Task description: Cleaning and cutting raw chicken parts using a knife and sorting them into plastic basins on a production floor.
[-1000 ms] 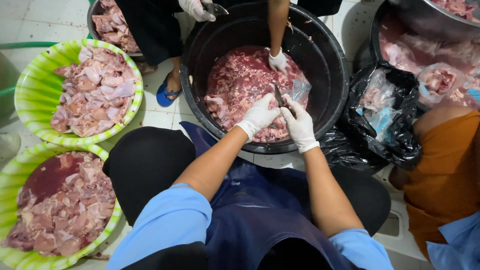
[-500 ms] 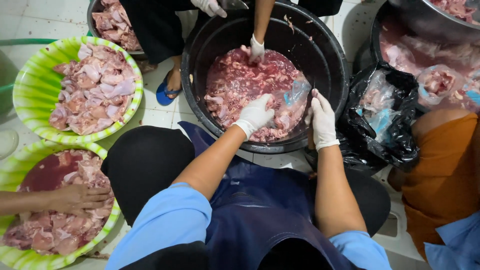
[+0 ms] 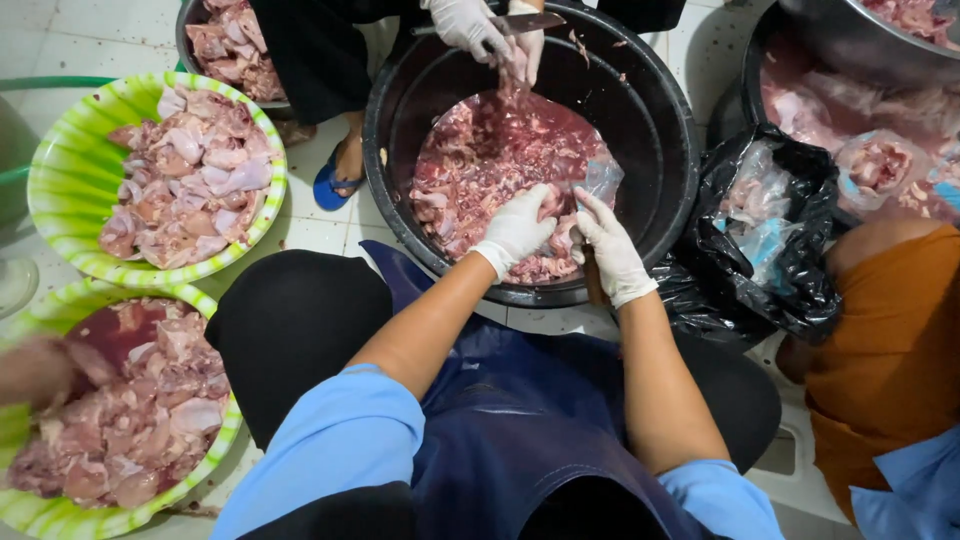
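A big black tub (image 3: pixel 670 150) on the tiled floor holds a mass of raw meat pieces (image 3: pixel 480 150). My left hand (image 3: pixel 515 230), in a white glove, grips a chunk of meat at the tub's near side. My right hand (image 3: pixel 610 250), also gloved, rests beside it on the same chunk, with the brown handle of a knife (image 3: pixel 593 288) sticking out under its palm; the blade is hidden. At the tub's far rim another person's gloved hands (image 3: pixel 470 25) hold a knife (image 3: pixel 535 20) and pull at meat.
Two green-striped bowls (image 3: pixel 60 150) (image 3: pixel 225 440) full of cut meat stand at the left; a blurred hand (image 3: pixel 40 370) reaches into the nearer one. A black bag (image 3: pixel 790 290) of plastic-wrapped meat and a person in orange (image 3: pixel 890 330) sit at the right. A metal basin (image 3: pixel 850 40) is at the top right.
My right hand came back from the tub's rim onto the meat beside my left hand. The other person's hands lifted to the far rim. A hand appeared at the near bowl.
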